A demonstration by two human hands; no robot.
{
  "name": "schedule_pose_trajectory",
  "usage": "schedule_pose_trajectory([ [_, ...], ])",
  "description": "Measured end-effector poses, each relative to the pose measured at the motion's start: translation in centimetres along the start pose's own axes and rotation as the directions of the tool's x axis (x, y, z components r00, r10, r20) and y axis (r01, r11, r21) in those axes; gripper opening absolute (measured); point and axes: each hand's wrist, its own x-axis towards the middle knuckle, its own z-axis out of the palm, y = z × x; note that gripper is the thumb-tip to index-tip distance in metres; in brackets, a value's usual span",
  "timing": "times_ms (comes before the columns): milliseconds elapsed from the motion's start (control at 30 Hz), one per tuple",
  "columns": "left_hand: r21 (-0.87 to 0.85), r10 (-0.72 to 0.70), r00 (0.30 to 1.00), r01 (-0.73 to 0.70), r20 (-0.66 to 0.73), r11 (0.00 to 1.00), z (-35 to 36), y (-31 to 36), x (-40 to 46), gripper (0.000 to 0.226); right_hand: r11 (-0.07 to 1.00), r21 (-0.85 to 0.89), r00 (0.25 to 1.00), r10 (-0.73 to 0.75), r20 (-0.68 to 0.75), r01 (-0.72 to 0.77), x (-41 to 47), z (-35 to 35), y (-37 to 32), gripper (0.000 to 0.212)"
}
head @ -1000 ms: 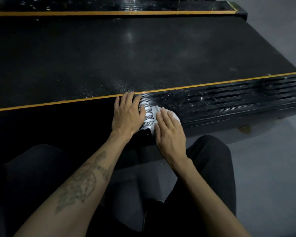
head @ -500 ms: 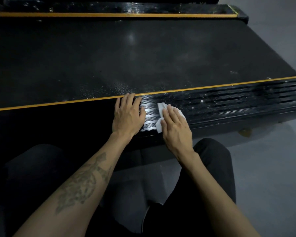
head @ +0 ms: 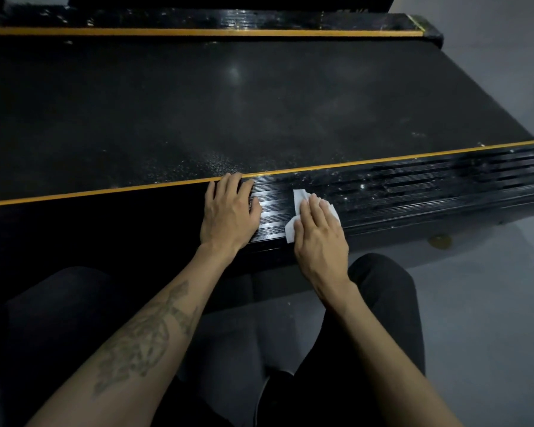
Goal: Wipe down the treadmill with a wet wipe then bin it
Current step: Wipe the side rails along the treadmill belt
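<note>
White wet wipe is pressed under straight fingers of right hand, carried further right along ribbed treadmill rail than a second ago; specks beyond fingertips are yet uncleaned. Left hand is laid flat, empty, alongside

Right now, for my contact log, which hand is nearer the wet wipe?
Right. The right hand presses on the wet wipe; the left hand rests on the side rail beside it, apart.
</note>
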Motion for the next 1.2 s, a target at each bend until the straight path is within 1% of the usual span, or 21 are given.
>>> schedule_pose_trajectory([
  [67,0.0,-0.002,1.0,0.002,0.004,1.0,0.0,-0.1,0.1,0.044,0.999,-0.017,1.0,-0.029,0.007,0.029,-0.9,0.1,-0.7,0.05],
  [167,0.003,-0.007,1.0,0.007,0.007,1.0,0.1,-0.1,0.1,0.044,0.996,0.016,0.997,-0.082,0.002,0.082,-0.1,0.2,-1.1,0.048],
  [333,0.003,0.0,1.0,0.0,0.003,1.0,-0.1,0.0,0.1,0.043,0.999,0.031,0.996,-0.031,0.088,0.028,2.5,0.7,0.0,0.057],
  [400,0.006,0.0,1.0,0.0,0.004,1.0,-0.1,0.0,0.0,0.043,1.0,0.028,0.996,0.003,0.089,-0.005,2.0,0.6,-0.1,0.058],
  [500,0.009,0.0,1.0,0.0,0.01,1.0,-0.1,-0.1,0.2,0.043,0.999,0.034,0.997,0.04,0.066,-0.042,0.5,0.2,-1.0,0.054],
  [600,0.02,-0.002,1.0,0.002,0.012,1.0,0.1,-0.2,0.3,0.043,0.998,0.045,0.997,-0.049,0.052,0.047,1.1,0.4,-1.6,0.049],
  [667,0.017,-0.002,1.0,0.002,0.014,1.0,0.1,-0.2,0.2,0.042,0.995,0.064,0.994,-0.084,0.069,0.08,2.4,0.5,-1.1,0.05],
  [800,0.009,0.001,1.0,-0.001,-0.001,1.0,0.0,-0.1,0.1,0.042,0.996,0.079,0.989,-0.048,0.141,0.037,3.0,0.9,0.8,0.059],
  [900,0.006,-0.001,1.0,0.001,-0.004,1.0,0.1,-0.1,0.2,0.043,0.999,0.033,0.992,-0.02,0.123,0.016,2.1,1.1,0.7,0.057],
  [1100,0.006,0.001,1.0,-0.001,0.007,1.0,0.2,-0.2,0.2,0.043,0.996,0.01,0.995,-0.086,0.046,0.085,2.4,-0.3,0.2,0.05],
  [1200,0.009,-0.002,1.0,0.002,0.014,1.0,0.3,-0.2,0.2,0.043,0.998,0.037,0.998,-0.05,0.025,0.049,2.4,-0.8,0.0,0.045],
])
